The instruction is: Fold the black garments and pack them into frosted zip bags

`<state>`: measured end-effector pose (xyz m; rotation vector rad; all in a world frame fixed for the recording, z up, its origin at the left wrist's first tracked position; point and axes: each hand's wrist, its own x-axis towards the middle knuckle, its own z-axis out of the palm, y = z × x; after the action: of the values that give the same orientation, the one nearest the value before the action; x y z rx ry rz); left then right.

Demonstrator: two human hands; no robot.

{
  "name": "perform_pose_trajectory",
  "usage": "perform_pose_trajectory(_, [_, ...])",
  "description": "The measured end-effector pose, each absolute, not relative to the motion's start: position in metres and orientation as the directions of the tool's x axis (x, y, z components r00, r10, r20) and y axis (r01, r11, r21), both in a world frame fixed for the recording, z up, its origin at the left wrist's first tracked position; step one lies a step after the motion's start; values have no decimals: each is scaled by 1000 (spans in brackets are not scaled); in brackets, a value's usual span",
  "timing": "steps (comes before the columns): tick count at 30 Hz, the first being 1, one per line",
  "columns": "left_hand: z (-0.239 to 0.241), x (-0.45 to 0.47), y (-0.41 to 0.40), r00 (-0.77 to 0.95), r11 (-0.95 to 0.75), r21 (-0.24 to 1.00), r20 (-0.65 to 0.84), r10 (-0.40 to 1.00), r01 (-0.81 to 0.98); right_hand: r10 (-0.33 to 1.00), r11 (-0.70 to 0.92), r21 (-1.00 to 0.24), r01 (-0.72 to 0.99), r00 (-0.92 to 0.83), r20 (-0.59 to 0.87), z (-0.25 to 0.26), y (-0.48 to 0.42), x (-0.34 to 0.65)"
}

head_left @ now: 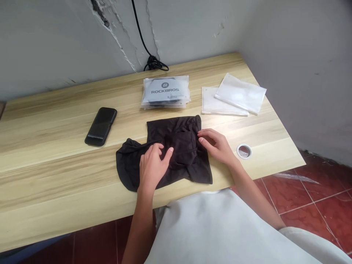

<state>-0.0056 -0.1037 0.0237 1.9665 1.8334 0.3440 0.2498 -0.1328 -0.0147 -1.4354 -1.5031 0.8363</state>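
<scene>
The left hand (152,165) lies relaxed, thumb spread, on one black cloth garment (183,146); the right hand (218,146) touches its right edge, whether pinching I cannot tell. The garment lies near the front of the wood-grain counter (55,165). Beyond sit one phone (101,126), two translucent pouches (240,93), stacked ROCKBROS packets (165,91), number unclear. Chipped gray wall (55,47), red tiled floor (293,194).

Garment (187,146), one, in thin black fabric, lightly wrinkled. Laid flat on the wood-grain table (55,176), close to its front edge. A broad, roughly squared section is spread to the right; a narrower, round-ended section is extended left. Edges are hemmed.
</scene>
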Motion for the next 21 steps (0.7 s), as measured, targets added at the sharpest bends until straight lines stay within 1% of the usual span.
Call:
perform_pose_trajectory(2, [20,-9,-100,156,-47,489,-185,970,871,983,136,-911,389,59,172,-15,-132,248])
perform_pose_trajectory(5, [19,-8,-94,222,-63,603,-193,956,795,956,200,-882,427,115,272,-15,-123,255])
perform_pose_trajectory(8, [19,-7,-91,231,-52,667,-182,956,743,910,229,-772,593,151,385,-17,-100,279])
perform_pose_trajectory(10, [19,-7,-90,232,-34,692,-195,953,721,894,205,-681,703,149,423,-20,-79,299])
perform_pose_trajectory(12, [17,-6,-91,236,-8,736,-207,949,677,910,147,-632,761,147,388,-24,-61,316])
perform_pose_trajectory(15, [11,-2,-93,217,37,828,-189,958,559,952,93,-641,762,121,282,-28,-47,327])
perform_pose_trajectory(18, [7,6,-94,169,151,920,-224,960,362,966,88,-674,733,102,237,-25,-50,322])
perform_pose_trajectory(21, [7,16,-95,207,279,948,-306,929,154,975,88,-717,691,87,204,-12,-61,310])
